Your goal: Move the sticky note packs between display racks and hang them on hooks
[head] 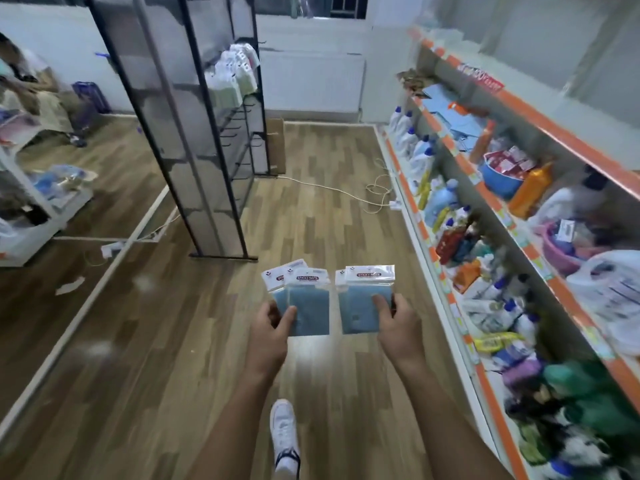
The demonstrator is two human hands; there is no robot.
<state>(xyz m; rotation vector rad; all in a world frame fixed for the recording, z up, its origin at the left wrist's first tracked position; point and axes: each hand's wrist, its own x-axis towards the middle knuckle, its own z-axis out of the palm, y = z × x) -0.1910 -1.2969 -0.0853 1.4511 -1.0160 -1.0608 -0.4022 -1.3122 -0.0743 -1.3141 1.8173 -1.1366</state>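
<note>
White shoe on wood floor, both hands gripping sticky note packs, stocked shelves right

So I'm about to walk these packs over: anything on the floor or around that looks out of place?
Yes. A pale cable trails loose across the wooden floor from the black rack to the shelves, ending in a tangle. A scrap of paper lies on the floor at left.

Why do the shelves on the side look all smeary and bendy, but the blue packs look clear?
Head view: the right-hand shelves are blurred and bowed by the wide lens; the sticky note packs in the left hand and right hand are sharp enough to read; pale glare patches lie on the floor.
</note>
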